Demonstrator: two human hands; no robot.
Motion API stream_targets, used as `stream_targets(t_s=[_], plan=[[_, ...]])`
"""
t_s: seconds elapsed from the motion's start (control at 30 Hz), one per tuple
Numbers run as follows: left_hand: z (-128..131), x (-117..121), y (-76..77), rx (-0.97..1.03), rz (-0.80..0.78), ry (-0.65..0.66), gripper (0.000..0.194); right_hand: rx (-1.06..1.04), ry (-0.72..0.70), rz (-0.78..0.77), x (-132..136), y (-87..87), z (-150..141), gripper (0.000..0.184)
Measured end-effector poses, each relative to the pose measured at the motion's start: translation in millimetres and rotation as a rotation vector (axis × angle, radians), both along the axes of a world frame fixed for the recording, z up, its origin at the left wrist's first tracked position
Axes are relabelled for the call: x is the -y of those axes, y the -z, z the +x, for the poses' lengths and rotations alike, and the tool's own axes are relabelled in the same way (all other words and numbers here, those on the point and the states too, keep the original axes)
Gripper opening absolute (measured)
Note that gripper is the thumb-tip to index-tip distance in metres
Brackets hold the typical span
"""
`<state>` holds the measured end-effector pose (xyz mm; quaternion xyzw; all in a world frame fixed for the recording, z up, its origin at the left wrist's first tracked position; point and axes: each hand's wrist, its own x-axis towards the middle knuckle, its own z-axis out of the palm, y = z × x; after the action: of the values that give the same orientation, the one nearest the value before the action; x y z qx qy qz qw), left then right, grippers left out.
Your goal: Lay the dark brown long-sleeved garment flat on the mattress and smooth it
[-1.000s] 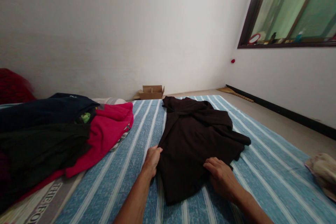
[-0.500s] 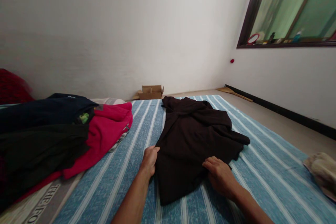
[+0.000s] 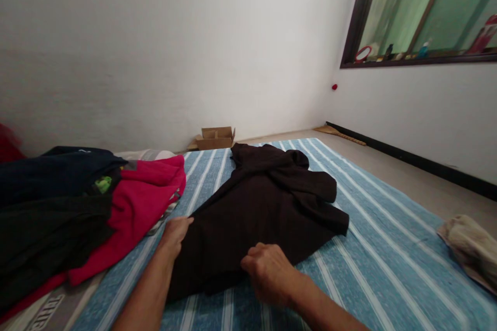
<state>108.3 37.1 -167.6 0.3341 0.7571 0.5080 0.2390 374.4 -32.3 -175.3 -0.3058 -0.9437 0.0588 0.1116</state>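
A dark brown garment [image 3: 252, 207] lies spread with folds on the blue-and-white striped bed sheet [image 3: 380, 258]; its exact kind is hard to make out. At its left edge, my left hand [image 3: 174, 235] is closed on the fabric. My right hand [image 3: 269, 271] pinches the near edge, with fingers curled over the cloth. Bunched folds, looking like sleeves, lie at the garment's far and right sides.
On the left is a pile of clothes with a pink garment [image 3: 143, 207], a navy one [image 3: 58, 170] and a dark green one [image 3: 54, 227]. A cardboard box [image 3: 215, 138] stands by the wall. A beige cloth [image 3: 469, 248] lies at the right edge.
Both hands have moved left, drawing the garment's near part leftward and stretching it wider. The view has turned slightly to the right.
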Motion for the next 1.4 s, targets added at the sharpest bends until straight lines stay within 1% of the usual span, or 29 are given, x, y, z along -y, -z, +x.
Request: stream_targets(t_s=[0.1,0.17,0.23,0.33,0.4,0.43,0.5,0.53,0.6,0.7,0.77,0.83,0.97,1.07,1.17,1.23,1.33,1.4], plan=[[-6.4,10.6,17.2,-0.001,-0.097,0.047,0.011,-0.007,-0.025,-0.065,3.5,11.8,-0.8,0.004],[-8.9,10.3,22.3,-0.051,-0.136,0.067,0.014,-0.082,-0.012,-0.119,-1.0,15.1,8.1,0.005],[-12.6,7.4,23.8,-0.119,-0.154,0.08,0.018,-0.163,0.05,-0.136,-11.6,15.7,21.3,0.009],[-19.3,4.7,21.8,-0.316,-0.186,0.11,0.025,-0.246,0.246,-0.083,-38.4,15.7,42.8,0.013],[-20.5,4.7,17.4,-0.515,-0.272,0.107,0.028,-0.27,0.345,-0.048,-61.2,15.8,53.5,0.016],[-18.6,4.7,14.1,-0.617,-0.331,0.097,0.025,-0.274,0.374,-0.036,-73.1,15.9,56.8,0.018],[-8.6,2.7,5.9,-0.815,-0.413,0.072,0.013,-0.276,0.407,-0.02,-95.6,17.4,58.2,0.021],[-0.2,0.0,1.3,-0.902,-0.42,0.073,0.009,-0.277,0.42,-0.013,-105.3,19.1,56.5,0.022],[23.2,-9.6,-7.4,-1.03,-0.371,0.12,0.015,-0.275,0.442,-0.003,-120.3,25.6,49.8,0.023],[70.2,-34.8,-16.8,-1.079,-0.257,0.301,0.016,-0.271,0.476,0.012,-131.8,41.7,38.5,0.021],[105.6,-57.2,-19.8,-1.086,-0.169,0.428,0.015,-0.264,0.49,0.028,-134.9,53.1,34.1,0.02],[140.8,-82.8,-20.4,-1.081,-0.106,0.5,0.015,-0.257,0.494,0.039,-136.8,62.2,32.5,0.019],[203.3,-138.3,-18.5,-1.09,0.049,0.576,0.025,-0.257,0.507,0.019,-140.1,72.5,32.0,0.019],[240.0,-176.4,-16.4,-1.13,0.105,0.604,0.03,-0.274,0.498,0.003,-142.0,77.6,30.1,0.022],[264.1,-204.7,-11.2,-1.135,0.053,0.624,0.033,-0.28,0.495,-0.026,-143.4,84.3,28.1,0.025],[272.0,-216.8,-4.9,-1.07,0.006,0.623,0.03,-0.282,0.506,-0.049,-144.4,89.4,27.7,0.023],[273.3,-226.7,4.9,-0.94,-0.001,0.619,0.023,-0.298,0.49,-0.049,-146.0,95.5,28.6,0.022],[268.2,-231.7,5.7,-0.88,0.014,0.611,0.02,-0.299,0.463,-0.026,-146.8,97.4,29.6,0.021]])
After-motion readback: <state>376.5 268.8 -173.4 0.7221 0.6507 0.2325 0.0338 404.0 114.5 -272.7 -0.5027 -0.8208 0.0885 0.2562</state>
